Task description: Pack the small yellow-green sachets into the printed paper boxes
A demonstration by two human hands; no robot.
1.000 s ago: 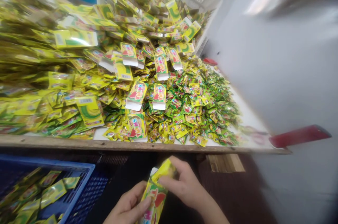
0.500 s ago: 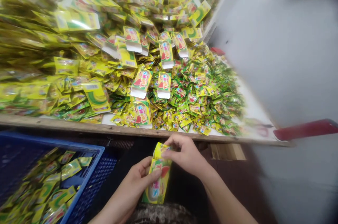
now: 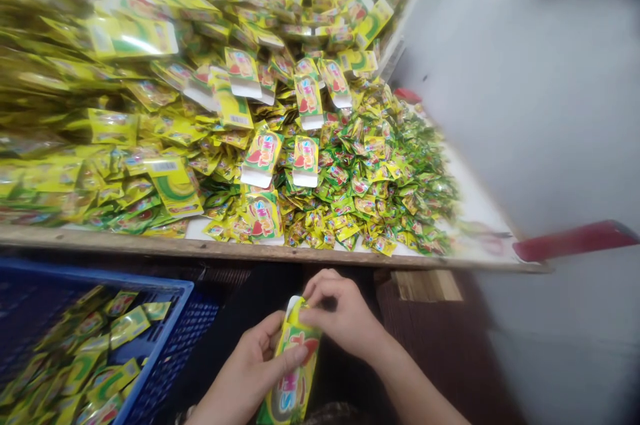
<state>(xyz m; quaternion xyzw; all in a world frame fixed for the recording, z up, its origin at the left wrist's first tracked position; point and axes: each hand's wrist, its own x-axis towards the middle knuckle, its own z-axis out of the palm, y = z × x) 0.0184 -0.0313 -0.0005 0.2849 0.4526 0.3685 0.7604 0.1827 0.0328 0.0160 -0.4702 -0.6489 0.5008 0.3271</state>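
My left hand (image 3: 265,358) is wrapped round a yellow and green candy box (image 3: 287,391) with coloured lettering and a red fruit print, its thumb across the front. The box leans in front of my body, with a white flap (image 3: 293,305) standing up at its upper end. At that end, my right hand (image 3: 340,311) pinches the box's mouth, thumb and fingers closed. Something yellow shows under the thumb; whether it is a packet or part of the box I cannot tell. Small candy packets (image 3: 345,208) lie heaped on the table beyond my hands.
Flattish candy boxes (image 3: 263,151) lie over the pile, several with white flaps out. A wooden edge (image 3: 240,253) borders the table. At lower left, a blue crate (image 3: 186,298) holds filled-looking boxes (image 3: 130,325). A red-handled tool (image 3: 575,240) juts past the table's right corner, near scissors (image 3: 493,236).
Both hands and the box have moved slightly lower in view. The yellow packet that stuck out of the box's mouth shows less, and the white flap is more visible.
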